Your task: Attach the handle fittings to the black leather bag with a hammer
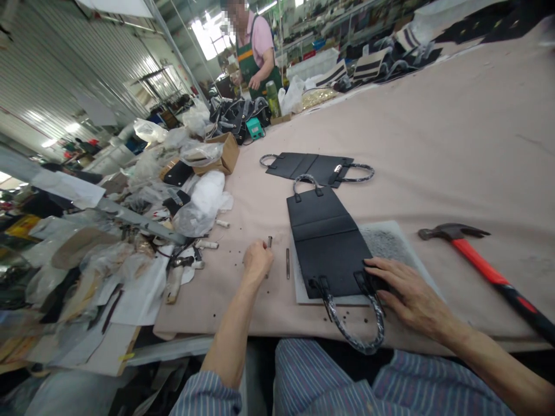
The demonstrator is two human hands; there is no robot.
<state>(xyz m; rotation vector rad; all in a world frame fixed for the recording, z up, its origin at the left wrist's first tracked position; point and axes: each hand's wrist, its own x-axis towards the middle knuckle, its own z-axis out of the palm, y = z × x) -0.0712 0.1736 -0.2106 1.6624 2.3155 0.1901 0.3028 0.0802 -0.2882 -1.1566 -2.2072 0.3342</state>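
Note:
A flat black leather bag panel [326, 237] with braided handles lies on a grey pad [390, 242] in front of me. My right hand [410, 294] rests flat on its near right corner, fingers stretched out. My left hand [256, 261] is closed round a small metal punch [269, 241] that stands upright on the table, left of the panel. A second thin metal punch [287, 263] lies between that hand and the pad.
A hammer [485, 266] with a red and black handle lies at the right. A second black bag panel [313, 167] lies further back. Plastic bags, a cardboard box [221, 155] and scraps crowd the left side. A person in a green apron [255, 52] stands at the far end.

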